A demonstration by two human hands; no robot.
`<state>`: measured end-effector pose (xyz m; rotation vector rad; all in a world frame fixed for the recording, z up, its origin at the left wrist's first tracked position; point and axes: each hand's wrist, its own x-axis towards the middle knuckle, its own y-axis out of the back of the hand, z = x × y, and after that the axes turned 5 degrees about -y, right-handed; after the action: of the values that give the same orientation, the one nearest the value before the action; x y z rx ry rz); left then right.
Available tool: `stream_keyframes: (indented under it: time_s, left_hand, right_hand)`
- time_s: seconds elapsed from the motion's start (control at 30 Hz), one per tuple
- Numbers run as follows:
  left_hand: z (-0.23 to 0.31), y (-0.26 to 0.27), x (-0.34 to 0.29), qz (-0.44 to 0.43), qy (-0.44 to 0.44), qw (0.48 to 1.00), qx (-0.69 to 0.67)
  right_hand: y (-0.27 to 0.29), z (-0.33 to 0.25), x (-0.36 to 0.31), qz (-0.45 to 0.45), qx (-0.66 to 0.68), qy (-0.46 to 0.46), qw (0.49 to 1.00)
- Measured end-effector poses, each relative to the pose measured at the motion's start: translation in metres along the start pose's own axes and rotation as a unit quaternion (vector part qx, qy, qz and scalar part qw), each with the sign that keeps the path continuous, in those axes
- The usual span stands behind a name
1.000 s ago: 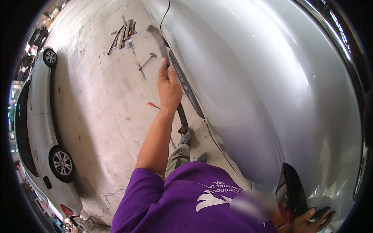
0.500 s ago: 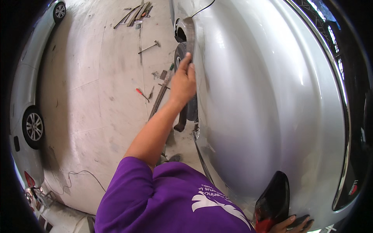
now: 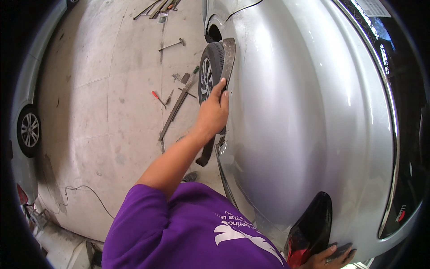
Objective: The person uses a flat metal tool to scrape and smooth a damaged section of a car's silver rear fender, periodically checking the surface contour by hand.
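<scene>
My left hand [image 3: 212,114] is closed round the middle of a long, flat, dark metal bar with curved ends, a body spoon [image 3: 229,56] by its look. Its far end lies against or just above the silver car's side panel [image 3: 251,76], beside the wheel [image 3: 211,69]; I cannot tell whether it touches. The hooked near end hangs below my hand. At the lower right, my right hand [image 3: 329,258] rests with spread fingers on the car body, beside the dark and red tail light [image 3: 311,226].
On the pale floor to the left lie a hammer [image 3: 172,44], a red-handled screwdriver [image 3: 158,99], a long metal bar [image 3: 177,110] and several strips farther off. Another silver car [image 3: 24,175] stands along the left edge. A cable [image 3: 87,188] runs near it.
My left hand and the body spoon have come nearer to me; its far end, blurred before by the wheel arch, now shows sharply. The view has shifted slightly. My right hand stays by the tail light.
</scene>
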<state>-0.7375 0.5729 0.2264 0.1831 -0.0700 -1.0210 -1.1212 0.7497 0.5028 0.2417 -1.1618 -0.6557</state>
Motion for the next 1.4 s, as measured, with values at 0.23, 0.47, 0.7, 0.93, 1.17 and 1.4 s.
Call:
stream_keyframes:
  time_s: [0.23,0.47,0.7,0.93,1.17,1.4]
  left_hand:
    - [0.016,0.006,-0.018,-0.025,0.007,1.000,-0.016]
    - [0.027,0.003,-0.010,-0.058,0.036,0.996,-0.053]
    - [0.019,-0.007,-0.015,-0.012,-0.029,0.998,-0.053]
    - [0.008,0.006,-0.026,-0.020,-0.064,0.996,0.063]
    - [-0.022,0.056,-0.093,0.055,0.138,0.982,-0.118]
    - [-0.023,0.087,-0.162,0.071,0.271,0.913,-0.297]
  right_hand:
    - [0.001,0.020,-0.015,0.043,0.058,0.002,0.997]
    - [0.041,0.082,-0.101,0.083,0.005,-0.121,0.989]
    - [0.038,0.057,-0.071,-0.024,0.067,-0.083,0.994]
    - [0.039,0.069,-0.077,-0.035,0.065,-0.062,0.995]
    - [0.044,0.044,-0.110,0.016,0.152,-0.005,0.988]
    - [0.031,-0.151,-0.090,-0.369,0.544,0.081,0.749]
